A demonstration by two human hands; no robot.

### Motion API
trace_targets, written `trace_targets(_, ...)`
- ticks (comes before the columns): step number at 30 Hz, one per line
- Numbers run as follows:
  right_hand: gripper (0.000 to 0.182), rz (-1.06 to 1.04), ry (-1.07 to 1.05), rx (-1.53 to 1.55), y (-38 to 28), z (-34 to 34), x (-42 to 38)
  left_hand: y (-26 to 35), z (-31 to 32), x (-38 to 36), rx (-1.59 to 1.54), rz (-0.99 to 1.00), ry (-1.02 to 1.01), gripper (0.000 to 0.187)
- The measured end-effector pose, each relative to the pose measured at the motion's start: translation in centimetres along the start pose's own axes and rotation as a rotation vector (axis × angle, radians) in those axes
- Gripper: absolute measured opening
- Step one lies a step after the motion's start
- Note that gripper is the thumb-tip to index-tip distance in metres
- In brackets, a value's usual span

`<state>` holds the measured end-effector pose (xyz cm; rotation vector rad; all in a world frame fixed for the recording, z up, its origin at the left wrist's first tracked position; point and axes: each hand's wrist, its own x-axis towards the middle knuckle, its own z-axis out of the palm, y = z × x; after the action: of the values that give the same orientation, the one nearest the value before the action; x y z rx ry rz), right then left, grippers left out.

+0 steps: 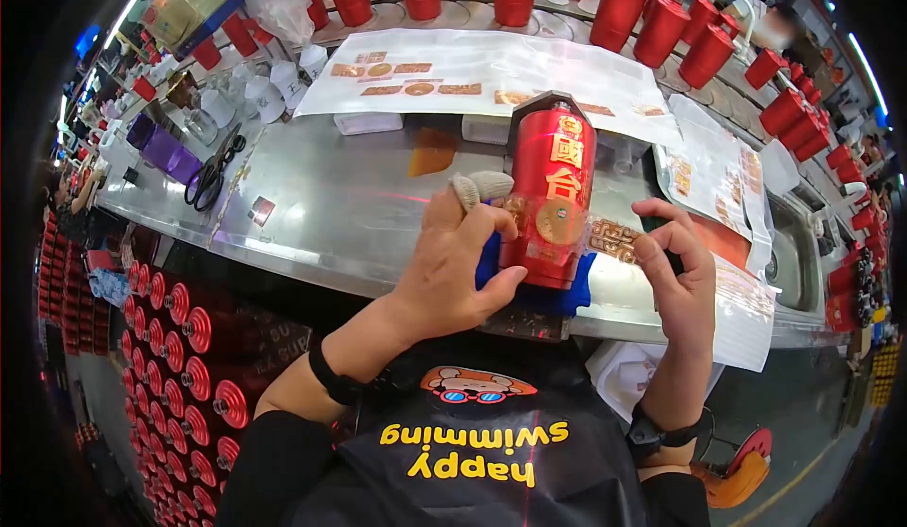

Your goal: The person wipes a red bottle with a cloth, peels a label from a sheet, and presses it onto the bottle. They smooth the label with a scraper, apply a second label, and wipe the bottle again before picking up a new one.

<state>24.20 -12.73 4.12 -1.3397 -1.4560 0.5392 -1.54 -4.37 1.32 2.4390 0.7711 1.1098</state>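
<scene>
Right hand point(682, 277) pinches a sticker point(612, 240) at the red bottle point(540, 170)'s four o'clock; left hand point(449, 263), thumb and finger spread, at eight.

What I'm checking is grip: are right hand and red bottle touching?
Apart: the head view shows lettered strip in the gap between right hand and red bottle.

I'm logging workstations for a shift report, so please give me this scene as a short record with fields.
Left hand: the left hand is at the left side of the red bottle
Right hand: the right hand is at the outer end of the gold-patterned strip; a firm pinch is unclear
Bottle: gold characters, capped end pointing away from the person
Under bottle: blue cloth, partly visible
Work surface: metal table
Also on table: scissors, purple container, white sheet with gold decals
</scene>
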Motion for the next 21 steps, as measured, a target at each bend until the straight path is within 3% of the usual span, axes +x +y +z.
trace_targets(9, 0.021, 0.009, -0.035, 0.126, -2.6, 0.3, 0.9, 0.4, 1.0, 0.5, 0.023, 0.045, 0.021, 0.038)
trace_targets(12, 0.022, -0.083, -0.044, 0.054, -2.5, 0.2, 1.2, 0.8, 0.6, 2.5, -0.168, 0.05, 0.039, 0.042)
trace_targets(15, 0.023, -0.146, -0.058, -0.038, -3.1, 0.2, 1.1, -0.9, 0.8, 4.7, -0.159, 0.114, -0.089, 0.041)
trace_targets(18, 0.023, -0.201, -0.052, -0.113, -3.4, -0.1, 1.2, -1.4, 0.4, 5.8, -0.115, 0.154, -0.23, 0.033)
trace_targets(21, 0.022, -0.222, -0.039, -0.165, -3.4, -0.7, 1.0, -1.9, 0.0, 5.7, -0.143, 0.094, -0.212, 0.02)
